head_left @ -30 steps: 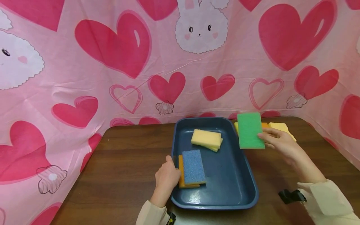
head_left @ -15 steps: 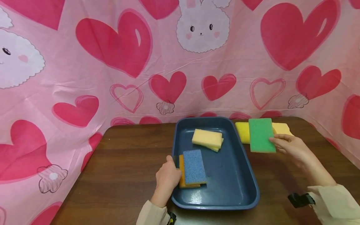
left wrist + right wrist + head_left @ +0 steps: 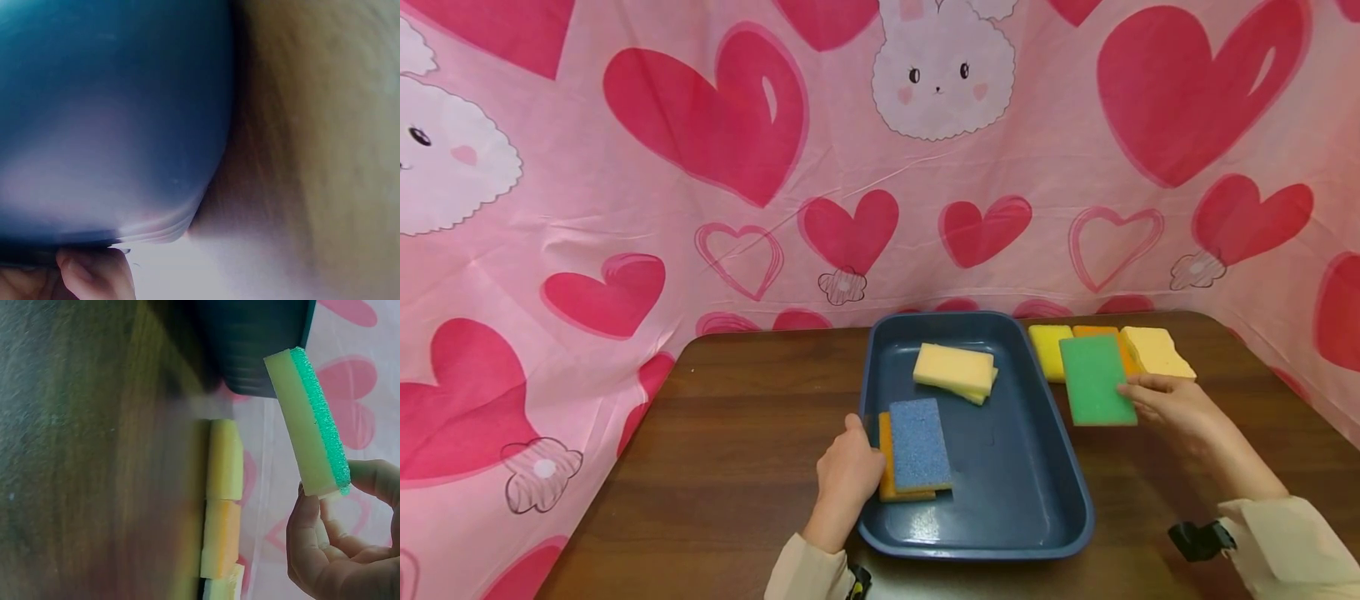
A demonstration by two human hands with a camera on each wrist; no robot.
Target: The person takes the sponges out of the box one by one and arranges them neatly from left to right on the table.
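My right hand (image 3: 1176,408) pinches a green-topped sponge (image 3: 1097,381) by its right edge, raised beyond the tray's right side. In the right wrist view the thumb and fingers grip one end of this sponge (image 3: 309,425), and its pale yellow underside shows. At the tray's left wall, my left hand (image 3: 848,467) holds the rim of the dark blue tray (image 3: 1000,517); a curled finger (image 3: 97,275) shows at that rim in the left wrist view. Inside the tray, a blue sponge (image 3: 919,446) overlaps an orange sponge (image 3: 886,467). Behind them lie two stacked pale yellow sponges (image 3: 953,367).
To the tray's right, a row of sponges lies on the wooden table (image 3: 737,433): a yellow one (image 3: 1048,350), an orange one (image 3: 1127,357) partly hidden by the green sponge, and a pale yellow one (image 3: 1153,352). A pink heart-patterned cloth (image 3: 850,150) hangs behind.
My right hand has carried the green sponge rightward and lower, away from the tray's right rim to in front of the row of sponges. The left hand and the tray have stayed in place.
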